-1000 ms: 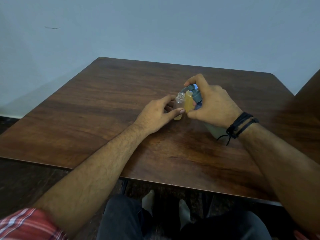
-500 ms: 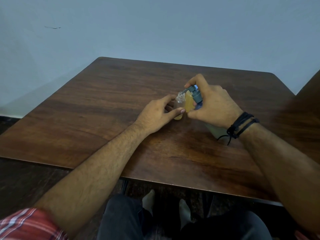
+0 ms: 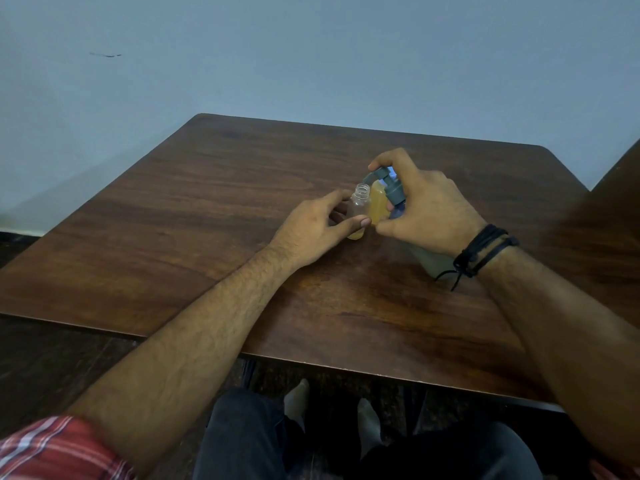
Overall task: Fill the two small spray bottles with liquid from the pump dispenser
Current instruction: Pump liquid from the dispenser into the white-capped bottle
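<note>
Nothing has visibly moved since the earlier frames. On the dark wooden bench [image 3: 214,216], the left hand [image 3: 313,230] pinches the small clear uncapped spray bottle [image 3: 359,211], barely filled; a fuller yellow bottle [image 3: 377,211] touches it. The right hand [image 3: 429,216] grips the grey-topped pump dispenser [image 3: 388,183], spout above the narrow mouth. A hard press could overshoot and spill.

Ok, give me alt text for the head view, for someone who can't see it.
On a wooden table, the left hand holds an open small bottle, yellow liquid at its bottom, under the spout of a pump dispenser gripped by the right hand. A second bottle, nearly full of yellow liquid, stands between them.
</note>
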Demonstrator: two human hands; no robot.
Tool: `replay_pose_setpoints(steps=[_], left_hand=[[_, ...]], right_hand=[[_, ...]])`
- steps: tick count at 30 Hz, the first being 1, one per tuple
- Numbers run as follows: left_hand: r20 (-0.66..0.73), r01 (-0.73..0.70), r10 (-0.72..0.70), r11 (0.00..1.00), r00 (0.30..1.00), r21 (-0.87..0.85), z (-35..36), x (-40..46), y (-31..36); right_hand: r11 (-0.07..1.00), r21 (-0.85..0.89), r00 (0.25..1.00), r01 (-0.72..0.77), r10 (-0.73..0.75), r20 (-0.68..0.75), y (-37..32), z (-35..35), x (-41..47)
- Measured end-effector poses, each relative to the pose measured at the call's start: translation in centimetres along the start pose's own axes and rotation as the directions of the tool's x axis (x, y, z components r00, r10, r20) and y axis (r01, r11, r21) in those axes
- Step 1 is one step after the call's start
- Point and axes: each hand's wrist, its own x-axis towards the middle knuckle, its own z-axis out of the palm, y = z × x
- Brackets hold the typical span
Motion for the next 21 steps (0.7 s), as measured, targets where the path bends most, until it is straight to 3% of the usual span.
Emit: replay_pose_setpoints(steps=[21], left_hand=[[0.000,0.008,-0.008,1.000,1.000,0.023,0.02,0.08,-0.07]], right_hand=[[1.000,-0.001,1.000,-0.008,0.008,-0.016,0.15,0.09,0.04]])
